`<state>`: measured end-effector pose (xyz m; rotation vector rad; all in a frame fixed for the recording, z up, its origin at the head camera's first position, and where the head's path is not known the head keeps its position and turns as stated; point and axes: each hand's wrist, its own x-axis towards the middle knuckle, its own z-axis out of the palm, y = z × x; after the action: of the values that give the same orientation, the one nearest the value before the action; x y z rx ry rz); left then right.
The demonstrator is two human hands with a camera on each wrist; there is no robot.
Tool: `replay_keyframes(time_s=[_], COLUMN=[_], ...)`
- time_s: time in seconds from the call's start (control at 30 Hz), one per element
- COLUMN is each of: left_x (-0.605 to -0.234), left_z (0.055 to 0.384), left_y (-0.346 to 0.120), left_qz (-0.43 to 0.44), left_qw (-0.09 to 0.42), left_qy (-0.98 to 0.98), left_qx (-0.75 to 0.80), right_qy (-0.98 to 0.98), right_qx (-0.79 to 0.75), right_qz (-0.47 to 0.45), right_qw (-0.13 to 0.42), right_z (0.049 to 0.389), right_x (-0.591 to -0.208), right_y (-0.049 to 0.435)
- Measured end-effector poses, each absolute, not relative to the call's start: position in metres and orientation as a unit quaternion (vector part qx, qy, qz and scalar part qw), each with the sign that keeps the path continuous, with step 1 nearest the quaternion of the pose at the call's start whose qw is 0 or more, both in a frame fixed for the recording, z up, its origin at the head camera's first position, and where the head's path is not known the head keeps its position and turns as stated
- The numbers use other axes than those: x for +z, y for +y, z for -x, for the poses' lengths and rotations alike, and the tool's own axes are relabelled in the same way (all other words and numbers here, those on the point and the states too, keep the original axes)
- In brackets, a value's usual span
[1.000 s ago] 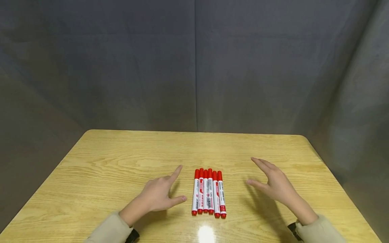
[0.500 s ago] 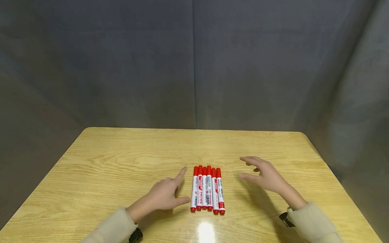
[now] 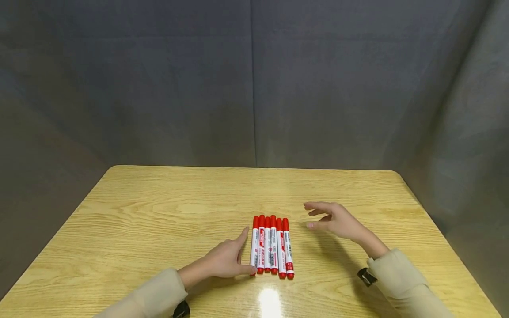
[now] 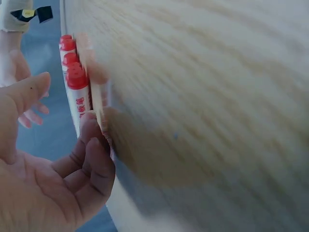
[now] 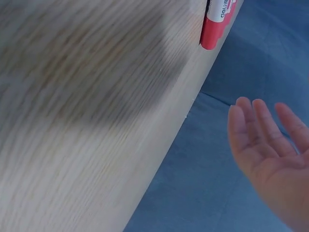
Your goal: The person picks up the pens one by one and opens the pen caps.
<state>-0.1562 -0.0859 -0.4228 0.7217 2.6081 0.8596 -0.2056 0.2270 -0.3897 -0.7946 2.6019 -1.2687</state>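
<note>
Several whiteboard markers (image 3: 273,245) with white barrels and red caps lie side by side in a row on the wooden table, caps pointing away. My left hand (image 3: 227,259) is at the row's left side; its thumb overlaps the lower end of the leftmost marker (image 3: 254,240), and the index finger extends alongside it. In the left wrist view, that hand's fingers (image 4: 94,166) bend loosely beside the marker while the thumb stands apart. To the right of the row, my right hand (image 3: 336,219) hovers above the table with relaxed fingers, holding nothing.
The light wooden table (image 3: 167,198) has rounded far corners. A dark grey curtain (image 3: 179,88) hangs behind and beside it. A bright light reflection lies on the tabletop in front of the markers. Both wrists carry black straps below beige sleeves (image 3: 401,276).
My left hand has moved right until its thumb overlaps the leftmost marker. The right hand has come left toward the row. The markers keep their arrangement; the head view has shifted slightly.
</note>
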Motion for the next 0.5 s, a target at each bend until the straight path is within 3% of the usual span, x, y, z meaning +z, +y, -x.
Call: replay_keyframes(time_s=[0.5], left_x=[-0.4240], left_z=[0.1631], left_y=[-0.0769], left_qz=[-0.247], left_qw=[0.162], left_qy=[0.916], left_qx=[0.270], right_qy=[0.846], right_qx=[-0.460], right_qz=[0.254], right_qw=[0.094], right_z=[0.2135], right_x=[-0.3888], right_y=[0.2191])
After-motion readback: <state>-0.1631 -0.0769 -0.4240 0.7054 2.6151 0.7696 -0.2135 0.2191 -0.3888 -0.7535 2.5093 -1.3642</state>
